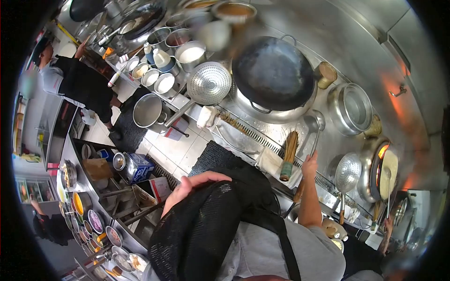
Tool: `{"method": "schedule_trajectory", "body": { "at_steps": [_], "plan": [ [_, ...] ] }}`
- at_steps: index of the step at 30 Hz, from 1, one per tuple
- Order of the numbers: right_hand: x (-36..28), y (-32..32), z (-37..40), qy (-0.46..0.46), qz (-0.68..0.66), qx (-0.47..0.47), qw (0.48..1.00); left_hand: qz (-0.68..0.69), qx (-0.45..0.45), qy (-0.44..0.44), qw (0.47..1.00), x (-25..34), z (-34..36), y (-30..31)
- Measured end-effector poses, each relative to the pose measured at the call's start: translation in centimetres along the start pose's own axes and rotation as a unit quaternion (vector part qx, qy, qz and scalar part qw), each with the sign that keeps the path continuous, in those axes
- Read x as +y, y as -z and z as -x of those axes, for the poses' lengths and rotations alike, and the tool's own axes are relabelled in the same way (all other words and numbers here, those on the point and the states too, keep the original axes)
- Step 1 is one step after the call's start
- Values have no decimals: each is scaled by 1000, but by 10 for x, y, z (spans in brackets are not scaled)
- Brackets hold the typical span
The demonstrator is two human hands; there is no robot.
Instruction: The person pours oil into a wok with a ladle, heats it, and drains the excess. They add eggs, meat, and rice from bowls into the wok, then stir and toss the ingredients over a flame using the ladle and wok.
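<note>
head-worn view, facing forward and down, wide over both hands (309,165)

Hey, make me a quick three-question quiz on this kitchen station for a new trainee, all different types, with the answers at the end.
1. What does the right hand hold?
A) a cleaver
B) a ladle
C) tongs

2. Fill in the number: the large black wok shows ___ loop handles on its rim.

3. True or false: the bamboo brush near the ladle has a green band.

Key: 1 B; 2 two; 3 true
</note>
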State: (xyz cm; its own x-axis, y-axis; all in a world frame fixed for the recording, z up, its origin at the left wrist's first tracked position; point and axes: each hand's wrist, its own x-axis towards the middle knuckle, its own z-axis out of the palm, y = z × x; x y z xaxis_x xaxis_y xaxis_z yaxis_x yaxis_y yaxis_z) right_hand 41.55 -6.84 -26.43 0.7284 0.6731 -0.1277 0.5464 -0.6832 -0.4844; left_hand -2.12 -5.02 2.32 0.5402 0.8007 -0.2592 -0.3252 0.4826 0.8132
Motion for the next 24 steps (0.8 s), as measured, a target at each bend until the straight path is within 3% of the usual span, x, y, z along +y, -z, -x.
{"method": "schedule_trajectory", "body": {
  "at_steps": [2,4,7,9,10,11,12,16,18,19,20,22,23,24],
  "plan": [
    [-7,1,7,-3,-5,11,1000,-23,30,17,999,-5,-7,6],
    [-7,1,10,-8,-9,9,1000,-9,-56,17,998,-24,-19,38],
    [25,-24,6,54,24,50,997,-65,-51,11,997,-29,-42,75],
    [55,-42,-10,191,-24,163,968,-129,-12,9,991,-43,-59,110],
    [38,-25,-7,191,-21,168,967,-194,31,9,981,-50,-68,128],
    [8,6,4,48,-154,48,986,-196,60,10,979,-57,-78,144],
    [-26,34,16,-96,-283,-71,952,-196,52,8,979,-62,-88,160],
    [-120,114,28,-12,-349,-5,937,-334,95,-56,936,-73,-139,221],
    [-189,162,38,28,-333,10,942,-424,183,-94,882,-81,-169,245],
    [-230,178,54,84,-366,83,923,-449,207,-110,862,-92,-188,262],
    [-259,179,67,140,-396,156,894,-446,200,-112,865,-102,-202,276],
    [-259,152,97,78,-382,116,914,-544,230,-133,796,-117,-231,297],
    [-217,123,90,56,-399,21,915,-553,217,-106,797,-119,-241,303],
    [-233,100,104,43,-440,44,896,-548,209,-111,803,-120,-250,305]
  ]
}}
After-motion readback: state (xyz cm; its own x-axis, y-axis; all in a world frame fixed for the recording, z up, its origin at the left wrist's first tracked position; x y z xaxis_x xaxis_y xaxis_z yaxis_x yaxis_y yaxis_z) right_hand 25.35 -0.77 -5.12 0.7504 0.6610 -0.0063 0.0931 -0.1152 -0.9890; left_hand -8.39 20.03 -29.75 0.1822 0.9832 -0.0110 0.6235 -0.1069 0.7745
